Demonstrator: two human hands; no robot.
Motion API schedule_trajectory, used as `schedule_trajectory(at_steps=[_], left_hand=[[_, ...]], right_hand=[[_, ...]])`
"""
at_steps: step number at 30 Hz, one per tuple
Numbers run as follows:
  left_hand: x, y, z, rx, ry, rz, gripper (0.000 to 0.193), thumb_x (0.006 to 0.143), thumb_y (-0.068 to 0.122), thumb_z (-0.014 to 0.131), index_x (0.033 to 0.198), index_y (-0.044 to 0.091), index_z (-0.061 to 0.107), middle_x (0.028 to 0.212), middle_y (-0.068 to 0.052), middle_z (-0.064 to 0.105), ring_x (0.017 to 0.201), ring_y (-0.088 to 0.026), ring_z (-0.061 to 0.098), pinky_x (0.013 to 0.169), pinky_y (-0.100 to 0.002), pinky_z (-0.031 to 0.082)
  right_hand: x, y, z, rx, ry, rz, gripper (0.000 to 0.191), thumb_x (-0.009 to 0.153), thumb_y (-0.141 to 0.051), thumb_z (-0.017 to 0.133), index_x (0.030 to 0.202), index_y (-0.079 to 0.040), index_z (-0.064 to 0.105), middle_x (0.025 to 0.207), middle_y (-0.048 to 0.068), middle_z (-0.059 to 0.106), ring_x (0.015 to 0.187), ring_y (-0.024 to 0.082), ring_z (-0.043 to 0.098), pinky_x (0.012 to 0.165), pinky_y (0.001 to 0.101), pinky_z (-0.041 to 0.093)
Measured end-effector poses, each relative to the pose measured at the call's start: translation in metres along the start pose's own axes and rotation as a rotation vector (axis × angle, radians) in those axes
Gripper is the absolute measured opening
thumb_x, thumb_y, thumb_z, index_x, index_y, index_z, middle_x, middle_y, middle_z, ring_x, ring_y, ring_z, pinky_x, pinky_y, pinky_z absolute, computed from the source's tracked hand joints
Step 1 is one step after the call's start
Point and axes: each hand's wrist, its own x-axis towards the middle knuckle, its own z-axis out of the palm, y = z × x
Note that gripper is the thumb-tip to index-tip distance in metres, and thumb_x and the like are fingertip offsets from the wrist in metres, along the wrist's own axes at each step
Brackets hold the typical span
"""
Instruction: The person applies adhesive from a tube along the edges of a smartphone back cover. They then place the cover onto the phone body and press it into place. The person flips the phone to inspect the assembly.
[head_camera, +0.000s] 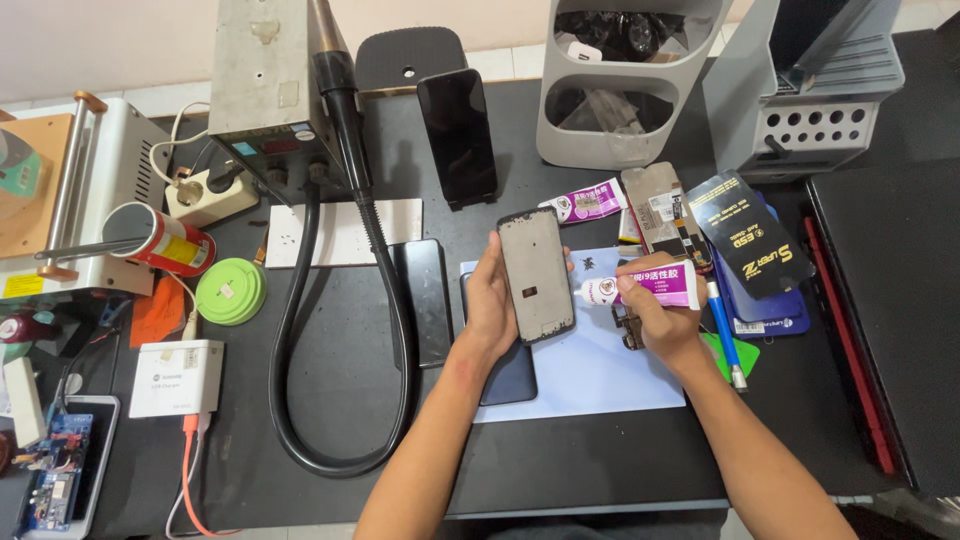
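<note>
left hand (492, 300) fingers curled upright, right hand (660, 315) fingers clenched

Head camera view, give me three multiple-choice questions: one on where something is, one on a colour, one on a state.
1. Where is the round green disc?
A. left of the black hose
B. on the blue mat
C. in the grey organiser

2. What colour is the glue tube in the right hand?
A. yellow
B. white and purple
C. black

3. How is the phone frame?
A. lying flat on the mat
B. held up in the left hand
C. standing in a holder

Answers: 1 A, it lies beyond the hose's loop; 2 B, visible between the fingers; 3 B, fingers grip its edge.
</note>
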Motion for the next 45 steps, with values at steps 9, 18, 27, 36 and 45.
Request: schedule_trajectory(at_steps=[9, 18, 27, 36, 45], left_hand=[[0.0009, -0.0017, -0.0015, -0.002, 0.003, 0.006, 0.073, 0.107, 0.059, 0.027, 0.14, -0.001, 0.054, 0.12, -0.019, 0.068, 0.108, -0.028, 0.068, 0.097, -0.043, 0.055], [0.0007, -0.0009, -0.0009, -0.014, 0.0, -0.008, 0.074, 0.107, 0.059, 0.027, 0.141, -0.002, 0.053, 0.121, -0.019, 0.067, 0.109, -0.028, 0.068, 0.097, -0.043, 0.055], [0.0006, -0.001, -0.0002, -0.001, -0.002, -0.001, 0.074, 0.107, 0.058, 0.024, 0.141, -0.001, 0.053, 0.121, -0.019, 0.067, 0.109, -0.028, 0.067, 0.098, -0.043, 0.055], [0.0011, -0.0018, -0.0023, -0.016, -0.006, 0.006, 0.075, 0.107, 0.059, 0.026, 0.142, -0.002, 0.053, 0.121, -0.02, 0.067, 0.109, -0.029, 0.068, 0.097, -0.044, 0.055], [0.0029, -0.0029, -0.005, -0.074, -0.027, 0.024, 0.076, 0.107, 0.06, 0.026, 0.143, -0.001, 0.051, 0.123, -0.021, 0.066, 0.111, -0.031, 0.067, 0.098, -0.045, 0.055]], right_hand=[[-0.0012, 0.0023, -0.0021, -0.003, -0.008, -0.056, 0.012, 0.091, -0.007, 0.068, 0.095, 0.003, 0.07, 0.081, 0.006, 0.068, 0.067, 0.01, 0.062, 0.062, 0.0248, 0.049], [-0.0011, 0.0021, -0.003, -0.043, -0.018, -0.053, 0.016, 0.089, -0.009, 0.067, 0.094, 0.006, 0.07, 0.076, 0.007, 0.068, 0.062, 0.011, 0.061, 0.059, 0.0261, 0.048], [-0.0006, -0.0008, -0.0022, -0.076, -0.015, -0.049, 0.015, 0.088, -0.009, 0.067, 0.093, 0.005, 0.071, 0.077, 0.01, 0.069, 0.063, 0.013, 0.063, 0.061, 0.0271, 0.05], [-0.0006, -0.0022, -0.0015, -0.028, -0.014, -0.036, 0.015, 0.09, -0.009, 0.066, 0.094, 0.005, 0.07, 0.078, 0.008, 0.068, 0.061, 0.011, 0.06, 0.058, 0.0258, 0.048], [-0.0011, -0.0005, -0.0015, 0.032, -0.005, -0.006, 0.015, 0.09, -0.009, 0.066, 0.093, 0.005, 0.07, 0.077, 0.007, 0.067, 0.059, 0.009, 0.057, 0.056, 0.0245, 0.046]])
